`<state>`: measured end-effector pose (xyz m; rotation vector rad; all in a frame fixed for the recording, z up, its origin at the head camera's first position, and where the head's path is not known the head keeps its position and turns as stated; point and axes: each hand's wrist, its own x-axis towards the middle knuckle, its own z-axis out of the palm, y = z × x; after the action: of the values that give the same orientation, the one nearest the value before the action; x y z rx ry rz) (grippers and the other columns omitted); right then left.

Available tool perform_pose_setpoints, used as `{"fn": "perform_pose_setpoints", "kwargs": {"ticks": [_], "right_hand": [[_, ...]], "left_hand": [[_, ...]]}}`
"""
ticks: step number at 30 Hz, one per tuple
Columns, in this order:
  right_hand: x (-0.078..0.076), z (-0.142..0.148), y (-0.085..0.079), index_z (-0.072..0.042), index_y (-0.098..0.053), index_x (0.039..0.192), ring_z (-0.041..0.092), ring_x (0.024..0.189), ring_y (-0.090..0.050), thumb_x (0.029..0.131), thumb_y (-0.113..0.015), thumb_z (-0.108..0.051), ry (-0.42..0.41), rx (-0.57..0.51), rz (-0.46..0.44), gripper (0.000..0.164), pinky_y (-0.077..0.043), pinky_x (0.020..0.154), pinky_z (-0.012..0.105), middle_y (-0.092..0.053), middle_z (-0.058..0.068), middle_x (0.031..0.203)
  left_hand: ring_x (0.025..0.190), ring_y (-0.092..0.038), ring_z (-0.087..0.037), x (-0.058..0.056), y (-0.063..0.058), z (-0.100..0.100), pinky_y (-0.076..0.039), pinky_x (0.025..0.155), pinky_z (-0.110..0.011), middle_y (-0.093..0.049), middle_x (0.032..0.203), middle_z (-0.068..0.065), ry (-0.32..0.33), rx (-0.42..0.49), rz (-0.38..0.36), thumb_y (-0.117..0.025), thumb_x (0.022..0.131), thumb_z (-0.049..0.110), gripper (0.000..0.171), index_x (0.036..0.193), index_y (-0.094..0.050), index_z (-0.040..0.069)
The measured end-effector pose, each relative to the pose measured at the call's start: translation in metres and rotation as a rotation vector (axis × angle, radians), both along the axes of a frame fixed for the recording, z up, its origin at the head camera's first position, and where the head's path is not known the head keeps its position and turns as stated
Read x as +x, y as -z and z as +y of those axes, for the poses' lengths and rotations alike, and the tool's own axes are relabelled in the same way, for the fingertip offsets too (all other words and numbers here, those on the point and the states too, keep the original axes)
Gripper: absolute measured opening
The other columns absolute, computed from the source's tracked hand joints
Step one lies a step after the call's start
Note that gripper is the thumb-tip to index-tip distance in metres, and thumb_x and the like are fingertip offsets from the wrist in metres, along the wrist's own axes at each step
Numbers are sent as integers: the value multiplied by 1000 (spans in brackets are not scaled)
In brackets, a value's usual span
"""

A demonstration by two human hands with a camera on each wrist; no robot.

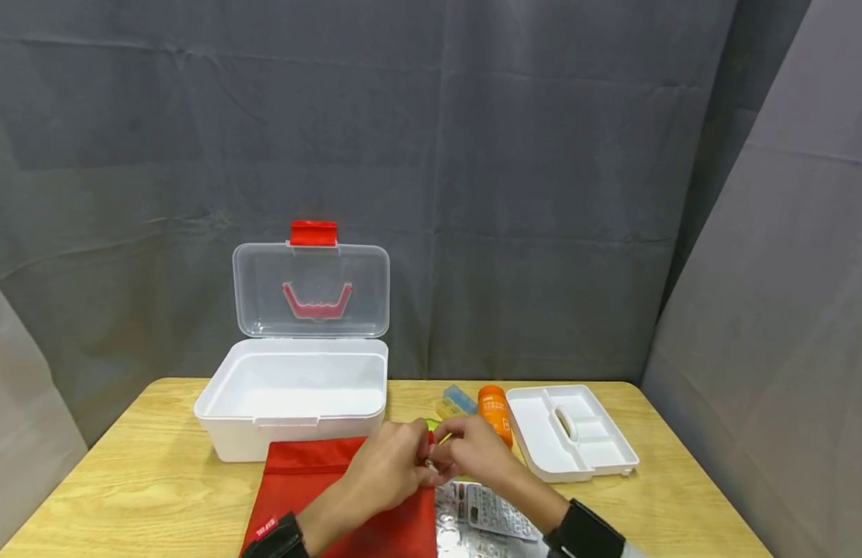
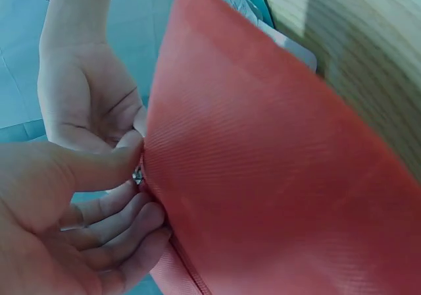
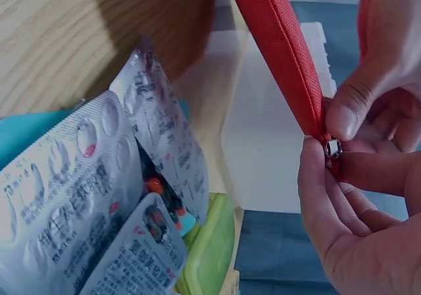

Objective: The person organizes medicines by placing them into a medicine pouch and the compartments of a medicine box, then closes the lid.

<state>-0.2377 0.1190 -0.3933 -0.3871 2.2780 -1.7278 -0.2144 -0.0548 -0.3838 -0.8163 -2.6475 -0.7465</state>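
Observation:
A red zip pouch (image 1: 396, 531) hangs between my two hands at the table's front. My left hand (image 1: 382, 469) pinches its corner, thumb on one side and fingers on the other. At that same corner, my right hand (image 1: 480, 449) pinches the small metal zipper pull (image 3: 333, 150). The fingertips of both hands nearly meet there. In the left wrist view, the flat red side of the pouch (image 2: 263, 157) fills much of the picture, and the zipper seam runs down from the fingers.
Behind stands a white box (image 1: 222, 418) with its clear lid (image 1: 263, 271) raised. Blister packs (image 3: 72, 176), a green case (image 3: 210, 249), an orange bottle (image 1: 496, 415), a blue-and-yellow pill box (image 1: 460, 399) and a white divided tray (image 1: 536, 434) lie to the right.

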Motion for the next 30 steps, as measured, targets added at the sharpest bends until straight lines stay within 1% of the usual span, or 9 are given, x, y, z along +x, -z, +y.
{"fn": "perform_pose_setpoints", "kwargs": {"ticks": [3,6,10,13,15,17,22,26,30], "right_hand": [[0,3,-3,9,-71,97,15,60,-70,89,-69,-7,22,19,-8,18,-62,64,33,-73,10,83],[1,6,-7,8,-71,96,14,60,-69,89,-71,-10,22,27,-13,19,-61,65,32,-73,8,80],[1,8,-12,7,-72,95,14,65,-69,89,-72,-13,10,35,-12,21,-61,67,31,-72,6,79],[1,9,-14,7,-71,95,14,70,-70,89,-72,-13,-2,24,-28,21,-61,68,31,-73,6,80],[1,9,-14,7,-70,95,14,70,-70,90,-71,-14,-11,16,-44,22,-61,68,30,-73,7,79],[1,10,-14,8,-70,95,14,70,-71,90,-71,-13,-21,7,-57,22,-61,68,30,-73,7,79],[1,12,-13,9,-70,97,15,70,-72,91,-69,-12,-31,-21,-85,22,-62,69,31,-73,8,80],[-1,12,-11,10,-69,98,15,70,-72,92,-68,-11,-33,-36,-96,22,-62,69,32,-73,9,81],[-2,13,-8,10,-68,100,16,68,-72,93,-68,-11,-33,-53,-111,22,-63,68,34,-73,10,81]], "left_hand": [[60,-46,-3,0,1,2,-38,52,-18,-52,63,9,-10,15,-19,-93,70,21,36,77,-58,13],[59,-45,-3,1,2,4,-38,52,-18,-53,63,9,-21,34,-24,-93,71,26,37,77,-58,14],[57,-44,-2,1,3,6,-36,50,-18,-50,62,11,-38,59,-16,-92,71,36,42,77,-57,14],[56,-44,-2,1,2,7,-36,49,-18,-48,62,11,-51,70,-28,-91,72,39,43,77,-56,15],[57,-44,-3,2,1,8,-36,49,-19,-47,62,10,-63,60,-42,-90,73,38,42,77,-55,15],[57,-44,-4,2,0,8,-36,49,-19,-47,61,10,-67,47,-75,-90,75,36,40,77,-55,15],[57,-45,-4,2,-3,8,-37,50,-19,-48,62,9,-48,44,-165,-87,80,31,35,78,-56,14],[57,-46,-4,2,-4,7,-38,50,-19,-49,63,8,-24,55,-196,-85,82,26,31,77,-56,14],[57,-46,-4,3,-4,6,-38,50,-19,-49,62,8,-8,60,-204,-83,83,21,28,78,-56,13]]}}
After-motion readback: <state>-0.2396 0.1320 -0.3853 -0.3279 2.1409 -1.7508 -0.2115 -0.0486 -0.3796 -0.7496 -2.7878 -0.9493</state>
